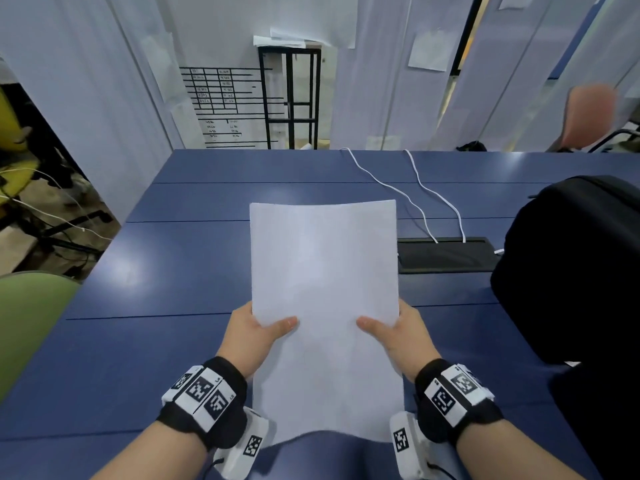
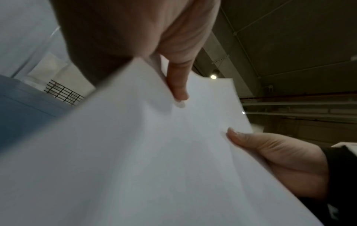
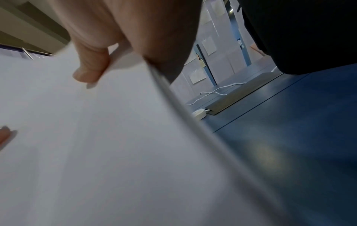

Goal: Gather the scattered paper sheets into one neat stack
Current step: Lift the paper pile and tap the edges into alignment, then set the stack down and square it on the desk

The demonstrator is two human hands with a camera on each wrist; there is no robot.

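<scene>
A stack of white paper sheets (image 1: 323, 299) is held up over the blue table (image 1: 173, 341), tilted toward me, its long sides running away from me. My left hand (image 1: 256, 332) grips its left edge, thumb on top and fingers hidden behind. My right hand (image 1: 391, 332) grips the right edge the same way. In the left wrist view the stack (image 2: 135, 152) fills the picture, with my left thumb (image 2: 177, 82) pressed on it and the right hand (image 2: 280, 160) at the far edge. In the right wrist view the sheets (image 3: 96, 145) show several layered edges under my right thumb (image 3: 90, 67).
A black backpack (image 1: 571, 278) stands on the table at the right. A dark cable box (image 1: 446, 254) with two white cables (image 1: 429, 199) lies beyond the paper. A green chair (image 1: 31, 320) is at the left, a pink chair (image 1: 588, 112) at the far right.
</scene>
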